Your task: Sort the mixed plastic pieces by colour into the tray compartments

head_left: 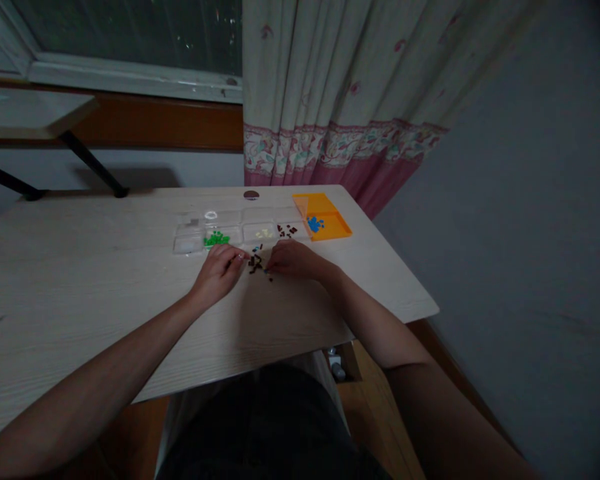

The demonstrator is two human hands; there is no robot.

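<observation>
A small pile of dark brown pieces, with a few bluish ones among them, lies on the table between my hands. My left hand is at the pile's left side, thumb and forefinger pinched together; whatever is between them is too small to name. From the right, my right hand reaches to the pile with its fingertips closed down at the pieces, their grip hidden. Just beyond is a clear plastic compartment box holding green pieces, pale yellow pieces and brown-red pieces in separate compartments.
An orange tray with blue pieces stands at the clear box's right end. Behind the boxes lies a dark round spot near the table's back edge. A raised shelf on black legs is at the back left; a curtain hangs behind.
</observation>
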